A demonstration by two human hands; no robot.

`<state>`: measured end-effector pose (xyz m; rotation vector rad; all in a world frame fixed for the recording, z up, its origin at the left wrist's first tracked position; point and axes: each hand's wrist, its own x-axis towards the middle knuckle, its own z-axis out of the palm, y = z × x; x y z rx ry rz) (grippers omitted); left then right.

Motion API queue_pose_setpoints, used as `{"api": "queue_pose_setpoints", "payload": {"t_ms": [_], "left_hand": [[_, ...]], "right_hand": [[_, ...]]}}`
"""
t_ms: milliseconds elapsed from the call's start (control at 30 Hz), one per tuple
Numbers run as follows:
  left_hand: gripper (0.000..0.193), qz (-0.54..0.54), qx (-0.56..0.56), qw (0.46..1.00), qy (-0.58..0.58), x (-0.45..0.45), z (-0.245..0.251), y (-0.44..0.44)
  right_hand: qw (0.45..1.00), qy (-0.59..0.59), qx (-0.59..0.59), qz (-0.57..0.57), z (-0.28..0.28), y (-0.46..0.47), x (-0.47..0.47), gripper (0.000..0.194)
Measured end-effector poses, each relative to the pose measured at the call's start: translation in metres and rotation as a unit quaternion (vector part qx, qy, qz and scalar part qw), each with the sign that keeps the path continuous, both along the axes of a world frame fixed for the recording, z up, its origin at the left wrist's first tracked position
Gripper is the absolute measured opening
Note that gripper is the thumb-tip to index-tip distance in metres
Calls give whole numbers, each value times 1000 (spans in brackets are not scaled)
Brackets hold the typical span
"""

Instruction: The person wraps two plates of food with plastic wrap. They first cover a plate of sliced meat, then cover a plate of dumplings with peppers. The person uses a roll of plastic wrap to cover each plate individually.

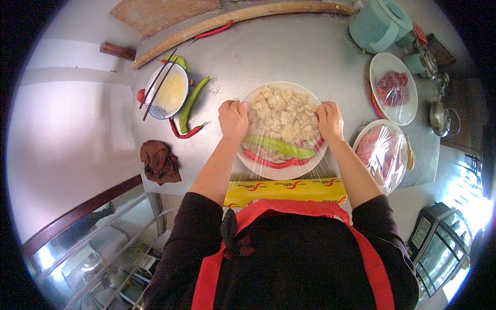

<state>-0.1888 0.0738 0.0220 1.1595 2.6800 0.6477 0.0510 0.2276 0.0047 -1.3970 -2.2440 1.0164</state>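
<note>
A round white plate (252,170) of pale, chunky food pieces (285,112) is in front of me. A green pepper (279,145) and red chillies (267,161) lie along its near side. Clear cling film (323,164) stretches over the plate, running back toward a yellow cling film box (285,190) close to my body. My left hand (234,121) pinches the film at the plate's left rim. At the right rim my right hand (330,122) does the same, its fingertips curled over the edge. Both thumbs point inward.
To the left are a bowl (168,91) with chopsticks (159,83) across it, a long green pepper (192,104) and a brown cloth (159,162). Two film-covered meat plates, one upper (403,112) and one lower (362,141), stand right, below a teal lidded container (372,31).
</note>
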Motion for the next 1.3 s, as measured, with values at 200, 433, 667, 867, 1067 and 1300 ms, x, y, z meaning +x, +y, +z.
{"api": "queue_pose_setpoints", "payload": {"t_ms": [200,433,667,867,1067,1300], "left_hand": [[48,152,-17,941,-301,-7,0,-14],[48,229,260,738,-579,-1,-10,-45],[43,235,187,794,-528,13,2,-60],[47,199,-21,885,-420,2,8,-70],[58,112,-228,924,-286,-15,29,-65],[24,-70,21,997,16,-10,25,35]], "right_hand": [[974,14,-182,-132,1,-10,6,39],[759,301,-508,-275,-2,-23,23,43],[923,23,-378,-72,6,-29,46,47],[968,-107,-221,58,45,-47,94,39],[987,8,-160,19,77,-82,141,25],[988,70,-123,-67,65,-117,172,33]]}}
